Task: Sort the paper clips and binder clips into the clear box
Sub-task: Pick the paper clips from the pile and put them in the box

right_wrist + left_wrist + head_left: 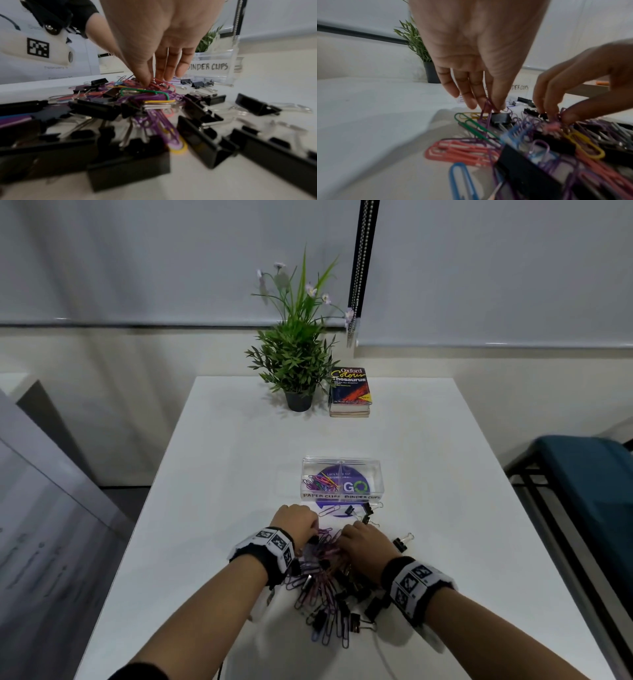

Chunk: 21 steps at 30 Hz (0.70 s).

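A mixed pile of coloured paper clips and black binder clips lies on the white table in front of me. Beyond it stands the clear box; its left half, labelled paper clips, holds several coloured clips, and I see no clips in the right half labelled binder clips. My left hand pinches a purple paper clip at the pile's far edge. Right beside it, my right hand pinches pink paper clips in the tangle. Both hands are nearly touching.
A few loose binder clips lie between the pile and the box, and one lies right of my right hand. A potted plant and stacked books stand at the far edge. A blue seat is off the table's right side.
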Each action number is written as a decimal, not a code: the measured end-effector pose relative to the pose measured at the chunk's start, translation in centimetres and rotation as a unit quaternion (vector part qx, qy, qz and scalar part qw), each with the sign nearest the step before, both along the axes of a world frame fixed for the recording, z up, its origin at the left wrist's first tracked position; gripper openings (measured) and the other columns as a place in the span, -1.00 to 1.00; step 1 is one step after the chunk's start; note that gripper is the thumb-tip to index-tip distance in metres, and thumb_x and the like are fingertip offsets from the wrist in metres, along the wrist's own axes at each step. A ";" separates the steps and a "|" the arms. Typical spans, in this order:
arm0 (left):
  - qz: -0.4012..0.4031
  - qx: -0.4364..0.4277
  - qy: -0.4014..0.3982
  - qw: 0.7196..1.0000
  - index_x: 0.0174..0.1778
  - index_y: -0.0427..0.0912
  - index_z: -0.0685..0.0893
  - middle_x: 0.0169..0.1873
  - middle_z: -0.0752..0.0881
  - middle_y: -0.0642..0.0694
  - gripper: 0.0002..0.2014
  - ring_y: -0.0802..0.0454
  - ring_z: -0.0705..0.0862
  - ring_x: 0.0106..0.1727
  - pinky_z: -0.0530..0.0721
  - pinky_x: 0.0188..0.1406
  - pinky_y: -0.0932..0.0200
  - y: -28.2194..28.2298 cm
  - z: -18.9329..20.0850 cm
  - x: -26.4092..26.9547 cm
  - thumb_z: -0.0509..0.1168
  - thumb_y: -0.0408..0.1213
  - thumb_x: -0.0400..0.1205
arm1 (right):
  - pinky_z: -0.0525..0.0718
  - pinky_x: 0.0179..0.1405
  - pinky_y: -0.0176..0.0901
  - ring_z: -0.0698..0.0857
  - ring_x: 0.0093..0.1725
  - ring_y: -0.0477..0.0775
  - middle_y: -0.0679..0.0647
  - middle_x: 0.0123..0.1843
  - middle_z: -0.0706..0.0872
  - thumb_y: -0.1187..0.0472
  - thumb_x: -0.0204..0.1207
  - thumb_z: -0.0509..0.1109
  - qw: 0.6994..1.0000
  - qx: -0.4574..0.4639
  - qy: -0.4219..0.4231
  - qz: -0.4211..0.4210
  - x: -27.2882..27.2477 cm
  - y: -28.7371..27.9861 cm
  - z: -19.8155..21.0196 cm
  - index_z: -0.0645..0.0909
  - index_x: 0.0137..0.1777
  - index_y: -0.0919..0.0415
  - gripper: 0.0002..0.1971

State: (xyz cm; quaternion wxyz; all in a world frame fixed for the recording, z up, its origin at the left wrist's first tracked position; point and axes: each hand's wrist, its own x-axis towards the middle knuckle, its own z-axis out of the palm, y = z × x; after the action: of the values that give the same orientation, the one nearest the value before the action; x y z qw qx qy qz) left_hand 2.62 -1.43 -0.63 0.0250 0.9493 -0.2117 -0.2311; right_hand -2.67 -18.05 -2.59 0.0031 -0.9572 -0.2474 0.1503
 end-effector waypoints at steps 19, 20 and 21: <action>0.196 -0.196 0.093 0.956 -0.42 -0.10 0.37 -0.34 0.43 -0.02 -0.59 0.02 0.46 -0.32 0.40 -0.29 0.18 3.4 0.6 -1.5 0.13 0.03 0.70 | 0.38 -0.25 -0.09 0.47 -0.22 0.11 0.03 -0.28 0.51 0.03 0.68 0.09 0.956 0.129 0.134 -0.228 1.0 -1.0 2.4 0.30 -0.31 0.06 -0.70; 0.197 -0.196 0.094 0.956 -0.43 -0.12 0.38 -0.39 0.46 -0.04 -0.57 0.00 0.47 -0.33 0.38 -0.30 0.16 3.5 0.6 -1.6 0.07 0.00 0.73 | 0.40 -0.20 -0.09 0.51 -0.17 0.13 0.13 -0.19 0.59 0.07 0.71 0.04 0.963 0.103 0.132 -0.210 1.1 -0.8 2.5 0.38 -0.21 0.15 -0.72; 0.200 -0.201 0.095 0.954 -0.38 -0.18 0.46 -0.35 0.53 -0.09 -0.58 -0.05 0.50 -0.26 0.39 -0.25 0.15 3.6 0.5 -1.6 0.04 -0.06 0.75 | 0.42 -0.15 -0.06 0.58 -0.09 0.18 0.23 -0.05 0.65 0.15 0.72 0.00 0.969 0.085 0.131 -0.192 1.3 -0.6 2.5 0.45 -0.09 0.25 -0.73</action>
State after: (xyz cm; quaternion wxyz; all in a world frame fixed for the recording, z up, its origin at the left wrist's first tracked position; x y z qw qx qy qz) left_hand 0.98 2.19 -0.13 0.2812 0.9212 -0.0558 -0.2630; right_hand -1.34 -18.64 -0.13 0.1458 -0.9550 -0.0684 0.2492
